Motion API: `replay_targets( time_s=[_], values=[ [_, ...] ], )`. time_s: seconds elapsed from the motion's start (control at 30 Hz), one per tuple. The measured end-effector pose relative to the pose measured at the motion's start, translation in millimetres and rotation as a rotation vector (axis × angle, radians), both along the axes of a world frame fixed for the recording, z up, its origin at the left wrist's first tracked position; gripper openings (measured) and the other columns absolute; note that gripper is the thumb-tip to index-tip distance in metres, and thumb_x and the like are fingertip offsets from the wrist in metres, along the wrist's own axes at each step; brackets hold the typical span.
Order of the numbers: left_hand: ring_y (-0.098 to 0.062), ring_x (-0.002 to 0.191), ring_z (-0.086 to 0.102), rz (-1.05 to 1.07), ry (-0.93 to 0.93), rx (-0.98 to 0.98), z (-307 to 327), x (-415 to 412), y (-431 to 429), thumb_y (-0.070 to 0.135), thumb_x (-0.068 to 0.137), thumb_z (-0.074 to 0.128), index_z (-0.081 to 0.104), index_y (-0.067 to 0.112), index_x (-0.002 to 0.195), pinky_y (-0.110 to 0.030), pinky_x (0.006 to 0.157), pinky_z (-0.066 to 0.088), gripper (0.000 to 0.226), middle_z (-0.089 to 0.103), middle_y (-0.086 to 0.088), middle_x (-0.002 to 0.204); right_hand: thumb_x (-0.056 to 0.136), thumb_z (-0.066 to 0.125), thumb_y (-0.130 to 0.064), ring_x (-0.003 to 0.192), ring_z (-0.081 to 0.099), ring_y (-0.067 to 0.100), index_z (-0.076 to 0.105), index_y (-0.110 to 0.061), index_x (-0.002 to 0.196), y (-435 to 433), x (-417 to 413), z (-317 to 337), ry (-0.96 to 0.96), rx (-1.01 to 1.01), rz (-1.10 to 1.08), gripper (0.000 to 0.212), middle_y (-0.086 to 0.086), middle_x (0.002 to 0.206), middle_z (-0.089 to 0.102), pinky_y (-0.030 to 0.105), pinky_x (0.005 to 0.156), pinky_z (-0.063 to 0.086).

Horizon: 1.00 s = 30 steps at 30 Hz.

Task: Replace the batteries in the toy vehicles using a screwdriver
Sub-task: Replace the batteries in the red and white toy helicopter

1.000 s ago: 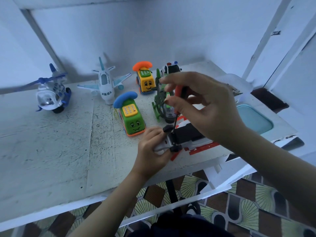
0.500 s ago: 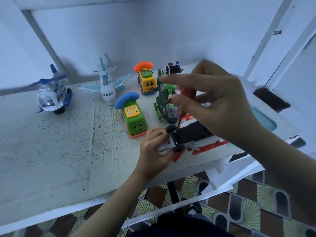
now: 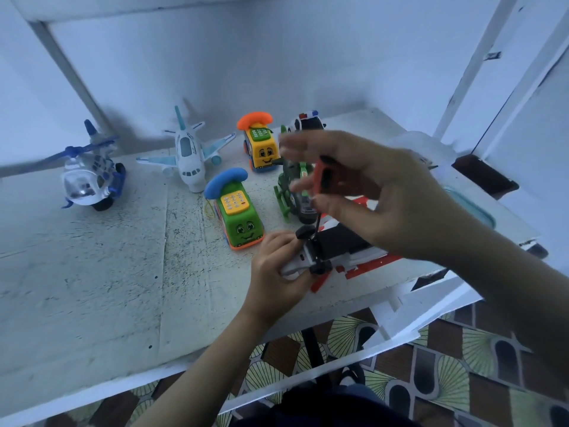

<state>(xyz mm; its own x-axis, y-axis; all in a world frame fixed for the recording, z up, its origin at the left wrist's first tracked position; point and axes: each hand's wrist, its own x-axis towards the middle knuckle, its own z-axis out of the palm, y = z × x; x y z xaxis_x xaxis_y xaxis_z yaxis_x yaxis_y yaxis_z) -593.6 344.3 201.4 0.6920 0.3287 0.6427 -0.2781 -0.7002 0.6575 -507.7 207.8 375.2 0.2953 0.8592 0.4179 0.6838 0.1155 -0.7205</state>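
Observation:
A white and red toy vehicle (image 3: pixel 348 251) lies upside down near the table's front edge, its black underside and wheels facing up. My left hand (image 3: pixel 278 266) grips its front end. My right hand (image 3: pixel 378 195) holds a screwdriver (image 3: pixel 323 183) by its red and black handle. The thin dark shaft points down to the vehicle's underside beside a front wheel. The fingers of my right hand are blurred and partly spread around the handle.
On the white table (image 3: pixel 92 272) stand a blue helicopter (image 3: pixel 89 177), a white airplane (image 3: pixel 189 157), a green phone car (image 3: pixel 238 215), a yellow phone car (image 3: pixel 261 149), a green toy (image 3: pixel 292 192) and a police car (image 3: pixel 308 123). A teal tray (image 3: pixel 474 204) lies at right.
My right hand has shifted its fingers around the screwdriver handle, showing more of the red grip. My left hand and the overturned vehicle stay in place.

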Motion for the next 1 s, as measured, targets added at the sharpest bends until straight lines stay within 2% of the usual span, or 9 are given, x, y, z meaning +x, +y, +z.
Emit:
replay_targets(
  time_s=[0.13,0.27,0.53,0.6,0.67,0.73,0.83,0.93,1.0],
  values=[
    [-0.021,0.094,0.058,0.018,0.004,0.002,-0.9,0.9,1.2,0.024,0.077,0.076,0.072,0.004,0.105,-0.027,0.080,0.046,0.034,0.065,0.002,0.099,0.086,0.062,0.002,0.093,0.066,0.011,0.058,-0.013,0.122,0.8,-0.7,1.4,-0.189,0.015,-0.047,0.039,-0.004,0.103,0.066,0.031,0.087,0.054],
    [-0.023,0.094,0.058,0.009,-0.010,0.006,-0.7,0.4,1.0,0.024,0.078,0.075,0.072,0.004,0.106,-0.027,0.081,0.045,0.035,0.066,0.000,0.100,0.086,0.060,0.001,0.087,0.060,0.014,0.057,-0.014,0.120,3.3,-0.7,5.2,-0.336,-0.060,-0.023,0.037,-0.004,0.096,0.061,0.032,0.079,0.050],
    [-0.021,0.094,0.056,-0.015,-0.010,0.056,-0.8,-1.9,-0.7,0.026,0.079,0.073,0.070,0.003,0.108,-0.022,0.084,0.044,0.037,0.067,-0.007,0.097,0.085,0.069,-0.025,0.078,0.062,0.013,0.061,-0.015,0.115,8.3,5.6,7.9,-0.318,-0.050,-0.148,0.032,-0.002,0.085,0.064,0.029,0.071,0.052],
    [-0.023,0.094,0.057,-0.017,-0.012,0.045,-1.3,-1.5,-0.3,0.025,0.078,0.075,0.070,0.005,0.109,-0.025,0.081,0.046,0.038,0.067,-0.005,0.098,0.091,0.059,-0.029,0.082,0.062,0.015,0.055,-0.015,0.126,7.7,3.9,6.2,-0.315,-0.026,-0.147,0.037,0.001,0.094,0.065,0.030,0.074,0.050],
    [-0.022,0.094,0.056,-0.020,-0.017,0.031,-1.3,-1.2,-0.5,0.027,0.079,0.075,0.070,0.007,0.111,-0.027,0.080,0.047,0.038,0.066,-0.002,0.099,0.097,0.044,-0.023,0.088,0.062,0.019,0.046,-0.015,0.139,5.5,2.8,6.8,-0.192,-0.014,-0.096,0.042,0.003,0.110,0.065,0.035,0.079,0.049],
    [-0.019,0.095,0.056,-0.019,-0.023,0.013,-0.4,-0.1,-0.5,0.027,0.079,0.074,0.070,0.008,0.111,-0.029,0.080,0.047,0.037,0.064,0.002,0.100,0.097,0.041,-0.014,0.094,0.064,0.028,0.044,-0.013,0.141,2.3,3.3,9.5,-0.058,0.000,-0.023,0.044,0.001,0.121,0.064,0.038,0.083,0.050],
    [-0.020,0.095,0.057,-0.010,-0.035,0.000,-0.9,1.2,0.0,0.025,0.079,0.074,0.070,0.008,0.110,-0.031,0.079,0.048,0.036,0.064,0.003,0.101,0.092,0.052,-0.006,0.101,0.067,0.018,0.053,-0.008,0.133,1.4,2.9,10.3,0.051,0.003,0.058,0.041,-0.007,0.108,0.067,0.035,0.089,0.055],
    [-0.021,0.093,0.057,-0.014,-0.032,0.005,-1.6,1.0,0.5,0.025,0.079,0.075,0.071,0.008,0.109,-0.031,0.078,0.048,0.035,0.065,0.001,0.098,0.087,0.064,-0.010,0.086,0.067,0.007,0.063,-0.010,0.123,5.7,3.7,8.6,0.005,0.046,-0.012,0.037,0.000,0.098,0.071,0.033,0.081,0.057],
    [-0.021,0.093,0.057,-0.016,-0.021,0.014,-1.5,0.2,0.0,0.026,0.079,0.075,0.071,0.007,0.109,-0.031,0.078,0.047,0.035,0.065,-0.001,0.097,0.084,0.070,-0.017,0.078,0.066,0.007,0.069,-0.013,0.114,9.0,5.7,7.9,-0.066,0.082,-0.081,0.030,0.002,0.088,0.069,0.031,0.076,0.056]
  ],
)
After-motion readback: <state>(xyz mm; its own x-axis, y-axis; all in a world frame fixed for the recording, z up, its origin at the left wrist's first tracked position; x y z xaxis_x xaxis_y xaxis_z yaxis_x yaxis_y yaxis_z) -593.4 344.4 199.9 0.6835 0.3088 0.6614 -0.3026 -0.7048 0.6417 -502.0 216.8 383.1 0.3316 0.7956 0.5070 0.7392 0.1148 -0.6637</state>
